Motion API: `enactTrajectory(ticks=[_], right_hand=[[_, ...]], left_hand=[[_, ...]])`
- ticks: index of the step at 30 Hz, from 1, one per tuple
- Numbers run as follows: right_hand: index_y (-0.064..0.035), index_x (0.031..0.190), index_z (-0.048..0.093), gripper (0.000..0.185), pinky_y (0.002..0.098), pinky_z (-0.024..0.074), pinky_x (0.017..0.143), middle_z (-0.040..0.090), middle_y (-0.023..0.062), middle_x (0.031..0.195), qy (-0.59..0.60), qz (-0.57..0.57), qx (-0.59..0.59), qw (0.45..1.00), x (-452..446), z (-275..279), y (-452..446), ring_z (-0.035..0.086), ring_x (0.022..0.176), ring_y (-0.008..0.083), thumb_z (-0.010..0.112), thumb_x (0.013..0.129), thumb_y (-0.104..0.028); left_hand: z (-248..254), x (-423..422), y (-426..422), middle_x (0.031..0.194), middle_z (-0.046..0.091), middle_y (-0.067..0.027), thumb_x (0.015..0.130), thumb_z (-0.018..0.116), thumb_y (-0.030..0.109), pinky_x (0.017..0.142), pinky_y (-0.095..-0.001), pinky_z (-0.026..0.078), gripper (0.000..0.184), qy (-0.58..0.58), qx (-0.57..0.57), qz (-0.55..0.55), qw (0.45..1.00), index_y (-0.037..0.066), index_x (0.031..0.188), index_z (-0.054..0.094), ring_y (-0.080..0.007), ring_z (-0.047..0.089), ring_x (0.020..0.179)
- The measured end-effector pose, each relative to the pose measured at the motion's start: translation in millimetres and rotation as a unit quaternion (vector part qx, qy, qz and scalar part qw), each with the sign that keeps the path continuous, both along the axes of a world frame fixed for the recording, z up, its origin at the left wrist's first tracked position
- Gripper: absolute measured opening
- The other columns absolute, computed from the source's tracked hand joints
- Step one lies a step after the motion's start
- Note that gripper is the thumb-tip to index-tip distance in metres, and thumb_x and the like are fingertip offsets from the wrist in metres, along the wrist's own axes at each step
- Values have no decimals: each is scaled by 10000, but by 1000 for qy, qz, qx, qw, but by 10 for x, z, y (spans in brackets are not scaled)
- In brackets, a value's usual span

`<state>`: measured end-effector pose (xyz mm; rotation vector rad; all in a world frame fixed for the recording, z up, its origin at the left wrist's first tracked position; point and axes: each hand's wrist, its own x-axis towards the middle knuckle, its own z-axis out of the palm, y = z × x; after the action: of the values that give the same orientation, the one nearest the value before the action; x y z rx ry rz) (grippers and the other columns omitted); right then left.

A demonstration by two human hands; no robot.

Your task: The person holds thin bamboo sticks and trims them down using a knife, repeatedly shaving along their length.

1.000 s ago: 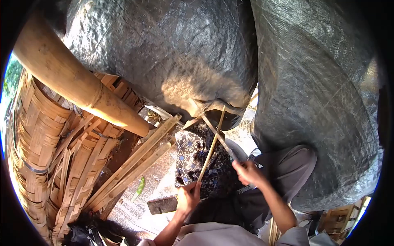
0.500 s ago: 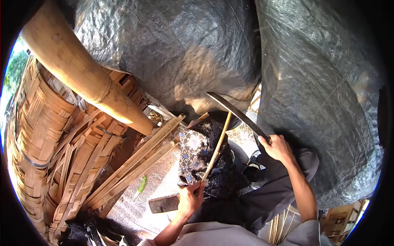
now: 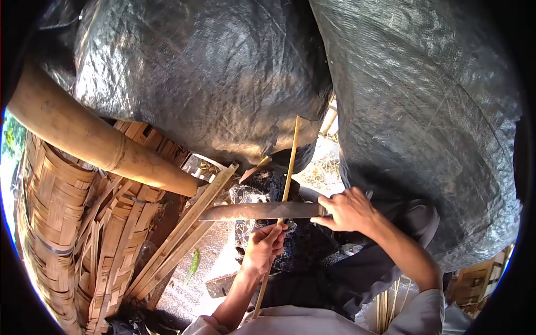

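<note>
My right hand (image 3: 349, 211) is wrapped round the handle of a long knife (image 3: 254, 211) with a broad dark blade. The blade lies nearly level and points left, crossing over a thin bamboo strip (image 3: 292, 153). Just below the blade, my left hand (image 3: 262, 248) pinches that strip, which runs up past the knife and down toward my lap. Dark patterned cloth (image 3: 287, 245) covers what is beneath the strip and blade. Whether the edge bites into the strip I cannot tell.
A thick bamboo pole (image 3: 106, 142) slants in from the left above woven bamboo baskets (image 3: 64, 195). Split bamboo lengths (image 3: 184, 229) lean beside the cloth. A small green object (image 3: 193, 262) lies on the ground. Dark plastic sheeting (image 3: 206, 72) hangs ahead and right.
The knife has swung down and left, from slanting beyond the strip to lying across it. My left hand has moved up, and the strip now extends below it.
</note>
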<state>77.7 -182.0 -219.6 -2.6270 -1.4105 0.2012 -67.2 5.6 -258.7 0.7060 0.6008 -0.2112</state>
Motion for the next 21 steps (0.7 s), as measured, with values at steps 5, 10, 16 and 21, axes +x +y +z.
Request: enactTrajectory(ticks=[5,10,16,21], right_hand=[[-52,920,556,424,456,459,553,604,145,632,53,-89,-21,994,94,108,-54,604,584,341,594,787,-452],[1,899,566,483,398,481,555,616,134,652,-61,-86,99,989,292,111,-164,622,594,300,540,826,-475],[-69,815,647,616,386,486,451,589,117,532,71,-97,92,988,13,91,-160,597,463,263,504,745,-665],[-83,829,648,536,413,481,476,571,112,502,146,-68,181,970,-78,39,-66,603,488,295,528,760,-600]], left_hand=[[133,-11,-103,660,497,2,924,494,149,438,-168,262,212,6,88,10,996,-31,980,589,-28,328,488],[149,142,37,803,457,-65,961,371,162,421,-162,324,249,15,-358,21,933,-48,987,501,-68,341,533],[165,256,-155,713,401,-20,956,387,125,363,-143,238,172,-5,-345,-8,939,-15,985,482,-48,296,513],[270,217,-190,669,363,12,952,420,128,375,-157,214,122,4,-61,-38,997,41,889,477,-38,276,524]])
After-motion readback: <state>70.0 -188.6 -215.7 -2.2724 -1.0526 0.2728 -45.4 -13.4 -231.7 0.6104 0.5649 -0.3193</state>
